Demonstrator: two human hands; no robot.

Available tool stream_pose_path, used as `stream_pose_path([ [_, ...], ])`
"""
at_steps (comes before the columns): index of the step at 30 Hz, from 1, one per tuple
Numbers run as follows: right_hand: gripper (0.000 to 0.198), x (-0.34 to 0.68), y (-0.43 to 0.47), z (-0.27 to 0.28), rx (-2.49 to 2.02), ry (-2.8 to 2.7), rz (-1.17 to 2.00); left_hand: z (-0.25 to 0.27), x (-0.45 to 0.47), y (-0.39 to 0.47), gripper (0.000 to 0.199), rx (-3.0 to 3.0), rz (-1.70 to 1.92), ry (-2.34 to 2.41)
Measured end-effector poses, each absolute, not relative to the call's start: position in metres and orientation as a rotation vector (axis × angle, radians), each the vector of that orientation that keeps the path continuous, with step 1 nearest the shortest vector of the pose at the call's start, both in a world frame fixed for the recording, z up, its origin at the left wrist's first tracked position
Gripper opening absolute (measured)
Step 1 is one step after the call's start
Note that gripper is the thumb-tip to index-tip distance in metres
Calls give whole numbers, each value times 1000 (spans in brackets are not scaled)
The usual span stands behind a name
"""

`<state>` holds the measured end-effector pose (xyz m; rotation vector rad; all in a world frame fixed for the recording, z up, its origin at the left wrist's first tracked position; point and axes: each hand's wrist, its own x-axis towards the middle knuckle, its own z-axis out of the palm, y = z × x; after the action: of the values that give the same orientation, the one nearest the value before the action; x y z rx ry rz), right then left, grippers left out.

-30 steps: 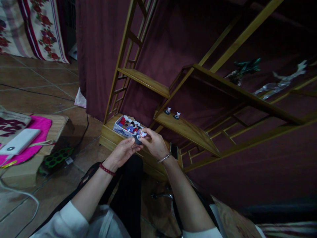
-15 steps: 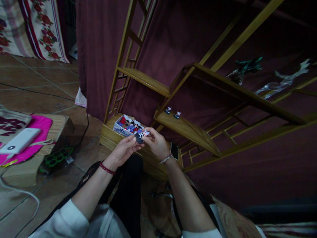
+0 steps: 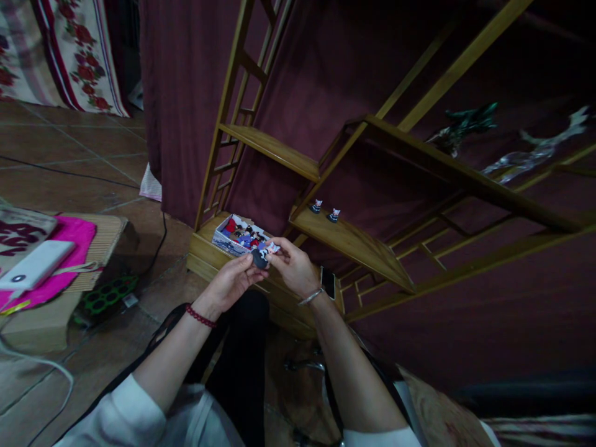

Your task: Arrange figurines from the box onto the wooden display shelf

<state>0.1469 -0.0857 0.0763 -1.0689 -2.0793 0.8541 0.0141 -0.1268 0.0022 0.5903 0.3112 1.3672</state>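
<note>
A small figurine (image 3: 260, 258) hangs between both hands, appearing just beside the near right corner of the box (image 3: 226, 244). The left hand (image 3: 231, 282) pinches its dark round base between thumb and fingers; the right hand (image 3: 294, 268), thumb and fingers closed, grips the pale head end. The crowded box sits toward the left end of the ledge (image 3: 203, 247), a phone (image 3: 328, 282) near its right end. Two figurines (image 3: 334, 215) stand by the shelf's (image 3: 361, 242) left corner; open surface runs from them to its right end.
</note>
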Motion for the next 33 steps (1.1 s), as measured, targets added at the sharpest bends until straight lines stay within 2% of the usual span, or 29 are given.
stream_pose_path([
  [15,23,143,-87,82,-1068,-2153,716,-1,13,-123,31,538,1299,292],
  [33,22,143,-90,88,-1079,-2246,600,-1,15,-123,30,548,1313,344],
])
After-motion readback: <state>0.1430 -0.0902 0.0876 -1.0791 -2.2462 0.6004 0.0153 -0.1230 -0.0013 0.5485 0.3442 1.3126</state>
